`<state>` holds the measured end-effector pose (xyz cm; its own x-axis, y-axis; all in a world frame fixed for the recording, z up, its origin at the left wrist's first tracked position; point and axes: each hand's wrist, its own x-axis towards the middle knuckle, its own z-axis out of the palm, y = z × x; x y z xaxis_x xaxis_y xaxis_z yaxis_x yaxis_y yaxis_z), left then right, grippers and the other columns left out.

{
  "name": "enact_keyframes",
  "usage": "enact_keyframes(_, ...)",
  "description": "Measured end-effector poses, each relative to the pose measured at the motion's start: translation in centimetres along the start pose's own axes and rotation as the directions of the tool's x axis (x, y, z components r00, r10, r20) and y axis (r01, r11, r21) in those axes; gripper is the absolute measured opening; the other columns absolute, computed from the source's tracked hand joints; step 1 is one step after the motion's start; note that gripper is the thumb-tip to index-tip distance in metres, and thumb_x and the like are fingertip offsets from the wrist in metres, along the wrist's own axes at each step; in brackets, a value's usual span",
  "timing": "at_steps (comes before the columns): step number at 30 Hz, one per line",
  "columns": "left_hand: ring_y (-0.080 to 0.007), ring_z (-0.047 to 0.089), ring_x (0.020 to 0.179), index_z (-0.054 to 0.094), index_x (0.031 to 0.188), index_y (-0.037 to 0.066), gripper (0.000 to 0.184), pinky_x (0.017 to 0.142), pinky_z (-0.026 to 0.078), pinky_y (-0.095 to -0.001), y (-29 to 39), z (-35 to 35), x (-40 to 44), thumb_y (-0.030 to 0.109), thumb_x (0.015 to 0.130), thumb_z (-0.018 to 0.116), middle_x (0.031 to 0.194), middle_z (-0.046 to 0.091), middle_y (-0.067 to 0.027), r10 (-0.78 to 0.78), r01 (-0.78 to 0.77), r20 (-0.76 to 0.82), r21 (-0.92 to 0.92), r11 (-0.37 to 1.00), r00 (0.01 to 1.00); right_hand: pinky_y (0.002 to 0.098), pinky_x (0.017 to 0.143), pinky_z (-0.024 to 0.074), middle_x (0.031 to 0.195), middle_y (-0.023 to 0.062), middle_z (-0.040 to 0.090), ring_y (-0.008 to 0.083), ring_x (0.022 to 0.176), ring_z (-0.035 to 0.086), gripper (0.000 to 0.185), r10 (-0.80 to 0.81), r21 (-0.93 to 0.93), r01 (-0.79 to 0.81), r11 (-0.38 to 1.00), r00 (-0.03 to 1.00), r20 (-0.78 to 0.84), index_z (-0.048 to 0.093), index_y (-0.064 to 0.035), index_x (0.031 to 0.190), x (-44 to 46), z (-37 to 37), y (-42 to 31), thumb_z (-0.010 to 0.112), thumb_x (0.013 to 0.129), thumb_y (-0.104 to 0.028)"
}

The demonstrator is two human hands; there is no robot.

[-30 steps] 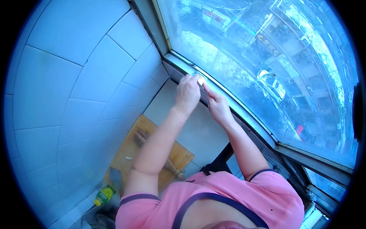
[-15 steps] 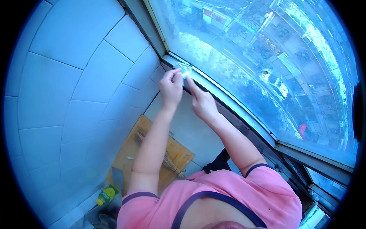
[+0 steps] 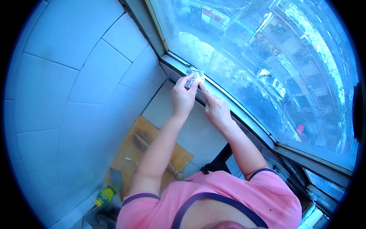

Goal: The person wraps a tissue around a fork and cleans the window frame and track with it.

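the fingers [image 3: 186, 79] of the left hand [image 3: 183, 98] are pinched on a small clear wrapper [image 3: 196, 74], the thumb pressing from the near side. the wrapper is up at the window ledge [image 3: 241, 111], on the near side of the pane [image 3: 248, 68] and between the two hands; whether it touches the ledge, i cannot tell. it is crumpled, so no end stands out as its front, but the visible part seems to run from the left fingertips up and rightward toward the pane, and that slant is my best guess at its long axis. to its right, the right hand [image 3: 218, 110] reaches in with one finger stretched to the wrapper's lower edge; whether it grips or only touches, i cannot tell.

the step in hand looks like working the wrapper with both hands close together. the next move would call for a firm left pinch and a light right fingertip, as the thing looks thin and could slip.

around them, from the left: a tiled wall [image 3: 49, 87]; a green and yellow bottle [image 3: 105, 196] low down; a wooden board [image 3: 127, 147] bearing a straw bundle [image 3: 142, 140], partly behind the left forearm [image 3: 162, 143].
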<state>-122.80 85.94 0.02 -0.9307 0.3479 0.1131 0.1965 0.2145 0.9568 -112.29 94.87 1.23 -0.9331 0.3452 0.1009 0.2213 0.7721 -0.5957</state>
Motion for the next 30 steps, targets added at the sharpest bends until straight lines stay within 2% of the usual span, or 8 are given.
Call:
enact_keyframes(2,-0.0307,0.065,0.084,0.066,0.102,-0.004,0.025,0.076,0.051,-0.036,0.1,0.4,0.6,0.013,0.083,0.066,0.096,0.066,-0.0176,-0.013,0.013,0.007,-0.031,0.999,1.0,0.0461,0.062,0.048,0.077,0.0227,0.063,0.0382,0.068,0.062,0.06,-0.015,-0.016,0.014,1.0,0.997,-0.071,0.045,-0.0164,0.139,0.2,0.0,0.3,0.051,0.081,0.002)
enact_keyframes(8,-0.032,0.065,0.088,0.066,0.102,-0.004,0.027,0.08,0.051,-0.0371,-1.3,0.7,2.0,0.015,0.083,0.066,0.098,0.066,-0.0186,0.127,-0.127,0.003,0.083,0.988,0.992,0.0484,0.063,0.0475,0.078,0.0248,0.063,0.0405,0.068,0.061,0.061,0.071,0.064,-0.073,0.995,0.997,0.029,0.045,-0.0143,0.138,2.4,0.1,0.1,0.047,0.08,0.003)
enact_keyframes(10,-0.0224,0.066,0.085,0.066,0.104,-0.004,0.028,0.075,0.051,-0.0312,-1.3,0.8,2.8,0.016,0.084,0.067,0.097,0.067,-0.0153,0.153,-0.147,-0.031,0.14,0.979,0.988,0.049,0.061,0.0479,0.075,0.0245,0.062,0.0402,0.066,0.061,0.064,0.038,0.089,-0.037,0.995,0.999,-0.003,0.044,-0.0149,0.139,2.6,0.3,0.6,0.046,0.078,0.003)
enact_keyframes(13,-0.0278,0.066,0.09,0.067,0.102,-0.005,0.027,0.08,0.051,-0.0331,-0.5,0.7,1.8,0.015,0.084,0.066,0.099,0.066,-0.0184,0.157,-0.161,0.04,0.168,0.972,0.987,0.05,0.065,0.0477,0.076,0.026,0.062,0.042,0.069,0.061,0.062,0.009,0.139,-0.006,0.99,1.0,-0.018,0.044,-0.0143,0.139,2.2,-0.5,0.8,0.044,0.079,0.002)
enact_keyframes(15,-0.0319,0.065,0.092,0.067,0.1,-0.005,0.025,0.082,0.05,-0.0353,0.1,1.1,0.9,0.014,0.084,0.065,0.098,0.066,-0.0195,0.177,-0.185,0.061,0.164,0.969,0.982,0.0455,0.078,0.0475,0.096,0.0278,0.062,0.0433,0.086,0.061,0.056,0.151,0.127,-0.166,0.978,0.981,0.118,0.047,-0.0118,0.137,1.1,-1.7,0.4,0.043,0.083,0.003)
enact_keyframes(18,-0.0324,0.065,0.091,0.067,0.099,-0.005,0.024,0.083,0.05,-0.0361,-0.5,0.9,2.0,0.014,0.084,0.065,0.099,0.066,-0.0187,0.204,-0.209,0.043,0.199,0.958,0.978,0.0427,0.082,0.0475,0.1,0.0287,0.061,0.0424,0.09,0.061,0.057,0.154,0.203,-0.171,0.964,0.983,0.094,0.046,-0.0132,0.138,1.9,-1.0,0.2,0.042,0.083,0.004)
enact_keyframes(21,-0.0351,0.063,0.091,0.066,0.1,-0.005,0.025,0.081,0.05,-0.0398,-0.1,1.1,1.8,0.013,0.083,0.064,0.1,0.063,-0.021,0.219,-0.223,0.044,0.204,0.953,0.975,0.0493,0.068,0.0464,0.078,0.0287,0.06,0.0442,0.072,0.06,0.059,0.063,0.282,-0.061,0.957,0.998,0.003,0.046,-0.0121,0.137,2.1,-0.7,0.6,0.043,0.08,0.002)
enact_keyframes(30,-0.033,0.063,0.093,0.064,0.106,-0.006,0.026,0.083,0.049,-0.037,-0.4,0.6,2.1,0.012,0.087,0.06,0.101,0.064,-0.0187,0.201,-0.193,-0.004,0.261,0.946,0.98,0.0498,0.067,0.0461,0.078,0.0277,0.061,0.0444,0.071,0.06,0.056,0.059,0.272,-0.055,0.961,0.998,-0.006,0.048,-0.0119,0.136,2.8,0.8,0.5,0.045,0.081,0.002)
